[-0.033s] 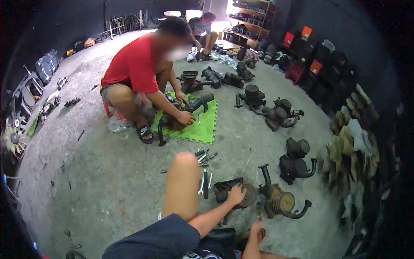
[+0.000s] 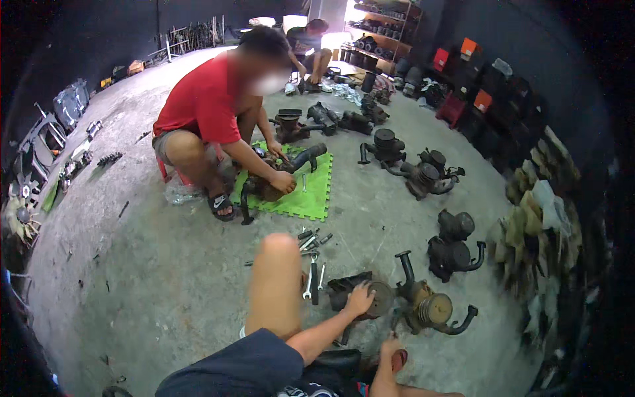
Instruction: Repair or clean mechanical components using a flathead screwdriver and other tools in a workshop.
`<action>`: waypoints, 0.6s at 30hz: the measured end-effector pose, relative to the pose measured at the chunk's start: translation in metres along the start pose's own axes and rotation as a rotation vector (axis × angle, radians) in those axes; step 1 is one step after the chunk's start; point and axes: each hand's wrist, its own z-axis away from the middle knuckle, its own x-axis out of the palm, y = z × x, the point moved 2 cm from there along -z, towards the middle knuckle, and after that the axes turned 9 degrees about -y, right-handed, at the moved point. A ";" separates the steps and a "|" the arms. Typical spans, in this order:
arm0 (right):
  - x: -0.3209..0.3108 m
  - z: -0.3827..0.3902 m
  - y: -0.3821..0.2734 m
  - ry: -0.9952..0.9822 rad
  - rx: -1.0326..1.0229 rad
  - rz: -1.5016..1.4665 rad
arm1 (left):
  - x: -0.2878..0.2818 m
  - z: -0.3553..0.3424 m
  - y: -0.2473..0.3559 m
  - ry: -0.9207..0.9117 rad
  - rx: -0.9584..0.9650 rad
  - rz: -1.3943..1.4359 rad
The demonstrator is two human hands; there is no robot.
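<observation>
My left hand (image 2: 360, 299) grips the edge of a dark, dirty metal engine part (image 2: 381, 300) with a round, flat top, lying on the floor in front of me. Its fingers curl over the near side of that top. Close to the part's right side, my right hand (image 2: 390, 345) is closed, low down; whatever it holds is too small and blurred to make out. Just right of it stands another engine part (image 2: 436, 309), with a brownish ribbed drum and two bent black pipes. Left of the gripped part lie several wrenches (image 2: 307, 281).
Across from me a person in a red shirt (image 2: 198, 99) works over a green foam mat (image 2: 311, 198). More dark engine parts (image 2: 453, 255) line the floor to the right. A second person (image 2: 311, 49) sits far back near shelves (image 2: 380, 36). Sacks (image 2: 542, 212) lean at right.
The view has shifted very slightly. My right hand sits a touch further left and up; my left hand keeps its place on the metal part.
</observation>
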 end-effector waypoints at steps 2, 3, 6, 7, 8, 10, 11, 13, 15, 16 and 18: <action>0.001 -0.009 0.017 0.075 0.002 -0.021 | 0.000 0.013 0.011 -0.097 -0.005 0.125; 0.004 -0.014 0.021 0.123 -0.034 -0.033 | 0.000 0.012 0.012 -0.124 -0.028 0.180; 0.014 -0.045 -0.002 0.226 -0.126 -0.349 | -0.007 0.000 -0.002 -0.028 -0.071 0.180; 0.000 -0.072 0.020 0.342 -0.224 -0.407 | 0.003 -0.006 0.016 -0.057 -0.055 0.193; 0.008 -0.073 0.020 0.315 -0.204 -0.414 | 0.000 -0.008 0.009 -0.040 -0.030 0.146; 0.018 -0.086 0.019 0.184 -0.339 -0.477 | -0.004 -0.006 0.000 -0.037 -0.007 0.091; 0.022 -0.090 0.026 0.186 -0.326 -0.482 | -0.003 -0.005 -0.002 -0.062 -0.001 0.114; 0.040 -0.098 0.038 0.089 -0.036 -0.477 | -0.003 -0.006 -0.006 -0.087 0.006 0.129; 0.059 -0.102 0.024 0.097 0.041 -0.586 | -0.005 -0.003 -0.027 -0.151 -0.059 0.141; 0.066 -0.103 0.025 0.130 0.130 -0.678 | -0.004 -0.001 -0.029 -0.150 -0.069 0.131; 0.038 -0.132 0.067 0.230 0.100 -0.655 | 0.020 0.004 0.013 -0.130 -0.026 0.175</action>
